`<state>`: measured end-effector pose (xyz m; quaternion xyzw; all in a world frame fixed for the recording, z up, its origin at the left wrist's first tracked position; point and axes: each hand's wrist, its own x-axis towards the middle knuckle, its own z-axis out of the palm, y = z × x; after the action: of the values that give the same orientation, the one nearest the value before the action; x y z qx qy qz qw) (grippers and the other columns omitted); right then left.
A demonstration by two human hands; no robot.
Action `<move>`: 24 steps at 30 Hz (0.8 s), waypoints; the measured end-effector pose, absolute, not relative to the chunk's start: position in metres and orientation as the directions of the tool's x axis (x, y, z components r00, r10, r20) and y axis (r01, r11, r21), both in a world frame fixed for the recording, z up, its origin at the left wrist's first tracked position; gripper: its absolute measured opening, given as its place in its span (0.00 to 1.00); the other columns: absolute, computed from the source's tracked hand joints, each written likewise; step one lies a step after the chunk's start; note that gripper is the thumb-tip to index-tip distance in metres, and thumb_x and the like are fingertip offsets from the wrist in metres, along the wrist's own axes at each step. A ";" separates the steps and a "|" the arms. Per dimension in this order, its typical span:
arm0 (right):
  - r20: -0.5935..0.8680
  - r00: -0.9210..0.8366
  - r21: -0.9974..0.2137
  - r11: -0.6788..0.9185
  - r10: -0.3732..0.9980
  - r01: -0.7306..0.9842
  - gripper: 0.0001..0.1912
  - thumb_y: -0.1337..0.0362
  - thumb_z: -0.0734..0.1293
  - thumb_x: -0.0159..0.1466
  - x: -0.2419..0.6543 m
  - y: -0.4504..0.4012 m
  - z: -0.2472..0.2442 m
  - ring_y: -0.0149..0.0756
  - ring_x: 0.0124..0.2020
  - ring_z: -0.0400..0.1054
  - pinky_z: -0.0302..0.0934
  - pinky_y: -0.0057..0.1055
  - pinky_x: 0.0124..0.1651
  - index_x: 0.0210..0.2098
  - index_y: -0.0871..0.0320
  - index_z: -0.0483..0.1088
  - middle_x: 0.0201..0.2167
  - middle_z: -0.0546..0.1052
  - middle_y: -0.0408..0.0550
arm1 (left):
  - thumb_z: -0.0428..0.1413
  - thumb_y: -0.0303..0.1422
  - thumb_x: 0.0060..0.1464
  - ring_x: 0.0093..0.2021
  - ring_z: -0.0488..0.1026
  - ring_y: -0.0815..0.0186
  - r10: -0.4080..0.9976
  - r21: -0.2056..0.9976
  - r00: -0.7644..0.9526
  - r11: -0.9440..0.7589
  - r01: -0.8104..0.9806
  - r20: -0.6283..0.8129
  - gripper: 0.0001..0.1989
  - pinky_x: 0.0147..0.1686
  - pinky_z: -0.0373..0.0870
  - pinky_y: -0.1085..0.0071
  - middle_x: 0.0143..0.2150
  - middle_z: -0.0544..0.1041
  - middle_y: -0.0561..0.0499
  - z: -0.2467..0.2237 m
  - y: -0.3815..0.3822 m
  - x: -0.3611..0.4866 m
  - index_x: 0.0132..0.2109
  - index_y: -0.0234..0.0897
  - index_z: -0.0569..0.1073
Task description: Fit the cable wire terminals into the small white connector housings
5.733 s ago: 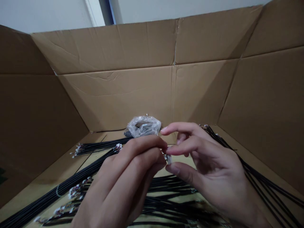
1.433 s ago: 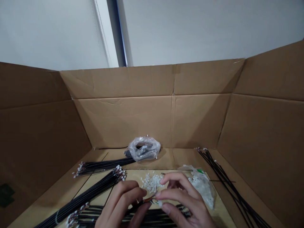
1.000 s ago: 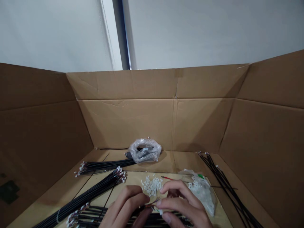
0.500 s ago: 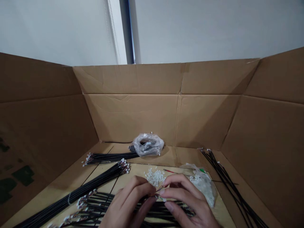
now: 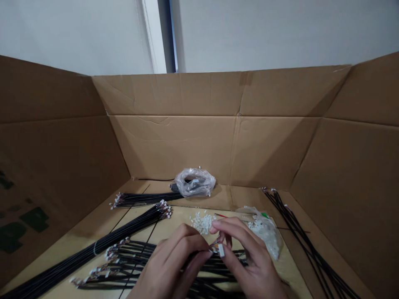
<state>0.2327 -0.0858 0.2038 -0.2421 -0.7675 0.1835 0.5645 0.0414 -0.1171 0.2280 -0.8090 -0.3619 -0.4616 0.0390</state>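
While the left hand [image 5: 176, 265] pinches a few thin coloured wires [image 5: 215, 247] between thumb and fingers, the right hand [image 5: 249, 259] grips the small white connector [image 5: 221, 250] at its thumb tip, its forefinger arched above. Wires and connector meet between the two hands, the centre of the clock here.

Beneath lie black cables [image 5: 137, 259], their white-tipped ends fanned out towards 9 o'clock. A tied bundle [image 5: 124, 232] slants from 9 to 10 o'clock; another bundle [image 5: 146, 198] lies farther out at 10. At 11 o'clock sits a pile [image 5: 202, 223] of white pieces, and well beyond it a clear bag [image 5: 195, 182] whose pale tag is too small to read. Something thin and red [image 5: 220, 215] points out at 12. Near 3 o'clock rests a second bag [image 5: 269, 241] bearing a green patch, with loose cables [image 5: 299, 232] past it.

Far out towards 9, the carton [image 5: 174, 137] carries green print [image 5: 34, 219] on its wall: bold letter shapes, too dim and cut off to make a word.
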 end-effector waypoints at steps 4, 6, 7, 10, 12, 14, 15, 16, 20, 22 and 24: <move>0.793 -0.217 -0.548 0.822 0.570 0.156 0.07 0.63 0.67 0.74 0.231 -0.086 0.207 0.29 0.39 0.79 0.74 0.19 0.45 0.46 0.49 0.78 0.37 0.83 0.42 | 0.46 0.38 0.76 0.29 0.78 0.77 0.544 0.258 0.306 -0.728 0.635 0.781 0.11 0.33 0.72 0.87 0.31 0.77 0.59 0.232 -0.120 0.045 0.44 0.44 0.70; 0.805 -0.206 -0.538 0.831 0.556 0.143 0.06 0.63 0.67 0.74 0.231 -0.086 0.209 0.28 0.38 0.79 0.74 0.18 0.44 0.43 0.50 0.78 0.35 0.83 0.41 | 0.47 0.38 0.75 0.29 0.78 0.77 0.547 0.264 0.308 -0.731 0.629 0.778 0.10 0.33 0.71 0.87 0.32 0.77 0.59 0.230 -0.120 0.044 0.45 0.44 0.70; 0.807 -0.206 -0.537 0.832 0.554 0.137 0.06 0.63 0.67 0.74 0.231 -0.086 0.209 0.28 0.37 0.79 0.74 0.18 0.43 0.43 0.50 0.78 0.34 0.83 0.41 | 0.47 0.37 0.75 0.30 0.78 0.77 0.552 0.274 0.308 -0.732 0.624 0.775 0.09 0.34 0.71 0.87 0.33 0.77 0.59 0.229 -0.121 0.044 0.45 0.44 0.70; 0.810 -0.210 -0.536 0.837 0.548 0.116 0.05 0.64 0.68 0.73 0.231 -0.085 0.210 0.28 0.36 0.79 0.74 0.18 0.42 0.43 0.51 0.78 0.33 0.83 0.41 | 0.49 0.36 0.74 0.31 0.78 0.77 0.575 0.317 0.302 -0.735 0.599 0.760 0.07 0.35 0.71 0.86 0.34 0.77 0.59 0.222 -0.121 0.042 0.47 0.44 0.70; 0.812 -0.215 -0.534 0.839 0.543 0.102 0.05 0.65 0.69 0.72 0.231 -0.084 0.210 0.28 0.36 0.79 0.74 0.18 0.42 0.43 0.51 0.79 0.33 0.83 0.41 | 0.50 0.35 0.74 0.32 0.77 0.77 0.584 0.346 0.292 -0.738 0.579 0.758 0.06 0.36 0.71 0.86 0.35 0.76 0.58 0.219 -0.121 0.042 0.47 0.43 0.71; 0.815 -0.220 -0.532 0.842 0.537 0.087 0.05 0.66 0.70 0.71 0.231 -0.084 0.209 0.28 0.35 0.79 0.73 0.19 0.43 0.43 0.51 0.79 0.33 0.83 0.41 | 0.51 0.33 0.73 0.32 0.77 0.76 0.590 0.367 0.276 -0.737 0.568 0.759 0.05 0.37 0.71 0.86 0.35 0.75 0.58 0.218 -0.120 0.042 0.47 0.43 0.71; 0.816 -0.221 -0.531 0.844 0.534 0.078 0.05 0.67 0.70 0.71 0.231 -0.083 0.209 0.28 0.35 0.79 0.73 0.19 0.43 0.43 0.51 0.79 0.33 0.83 0.40 | 0.51 0.33 0.73 0.33 0.77 0.76 0.594 0.376 0.271 -0.736 0.564 0.757 0.05 0.37 0.71 0.86 0.35 0.75 0.58 0.218 -0.120 0.042 0.46 0.43 0.72; 0.818 -0.218 -0.531 0.844 0.533 0.072 0.05 0.67 0.69 0.71 0.231 -0.083 0.209 0.27 0.34 0.79 0.73 0.20 0.42 0.42 0.51 0.78 0.33 0.84 0.40 | 0.52 0.32 0.73 0.33 0.77 0.76 0.597 0.382 0.267 -0.735 0.561 0.756 0.05 0.38 0.71 0.86 0.35 0.75 0.58 0.218 -0.120 0.043 0.46 0.43 0.72; 0.795 -0.184 -0.570 0.815 0.578 0.101 0.06 0.62 0.70 0.71 0.229 -0.084 0.208 0.27 0.26 0.74 0.70 0.19 0.32 0.36 0.51 0.77 0.26 0.81 0.37 | 0.53 0.28 0.71 0.35 0.77 0.75 0.580 0.376 0.256 -0.745 0.551 0.773 0.04 0.38 0.72 0.85 0.36 0.76 0.57 0.221 -0.119 0.043 0.47 0.42 0.72; 0.764 -0.161 -0.615 0.781 0.625 0.109 0.08 0.61 0.71 0.71 0.227 -0.085 0.207 0.26 0.24 0.73 0.67 0.18 0.29 0.34 0.52 0.76 0.24 0.80 0.36 | 0.54 0.27 0.69 0.37 0.78 0.73 0.574 0.372 0.246 -0.744 0.555 0.781 0.06 0.39 0.74 0.84 0.38 0.77 0.55 0.222 -0.119 0.042 0.47 0.42 0.73; 0.726 -0.149 -0.667 0.740 0.671 0.084 0.08 0.63 0.71 0.70 0.225 -0.086 0.205 0.26 0.24 0.74 0.67 0.19 0.30 0.33 0.52 0.76 0.24 0.80 0.36 | 0.55 0.25 0.68 0.39 0.79 0.71 0.581 0.385 0.230 -0.737 0.556 0.781 0.07 0.40 0.76 0.81 0.40 0.78 0.53 0.223 -0.118 0.040 0.48 0.42 0.75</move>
<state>0.2253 -0.0856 0.2046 -0.2634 -0.7169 0.2458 0.5969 0.0396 -0.1181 0.2234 -0.7840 -0.3626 -0.5037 -0.0125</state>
